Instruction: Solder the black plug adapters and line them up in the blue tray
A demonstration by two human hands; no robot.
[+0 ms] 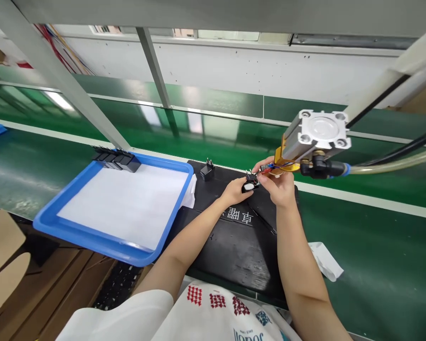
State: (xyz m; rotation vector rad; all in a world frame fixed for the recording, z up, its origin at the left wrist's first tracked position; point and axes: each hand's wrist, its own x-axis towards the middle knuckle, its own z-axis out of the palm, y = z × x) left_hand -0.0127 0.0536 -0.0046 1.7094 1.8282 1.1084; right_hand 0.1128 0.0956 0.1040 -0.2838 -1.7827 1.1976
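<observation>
Blue tray (165, 162): white sheet (124, 203), black plug adapters (118, 160) lined at far corner. Left hand (235, 192) grips black 2-pin plug housing (251, 178), white patch showing; right hand (280, 189) pinches wired circuit board (266, 168).

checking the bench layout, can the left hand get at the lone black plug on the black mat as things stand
Probably yes: the lone black plug stands near the left hand with nothing visible between, though that hand holds a black housing.

- A factory workshop, by its long green bench (386, 255) across the frame
- Air cylinder (324, 132) with hoses (383, 168), right of centre
- Blue tray (92, 240) with matching black plug units (117, 159), left
</observation>
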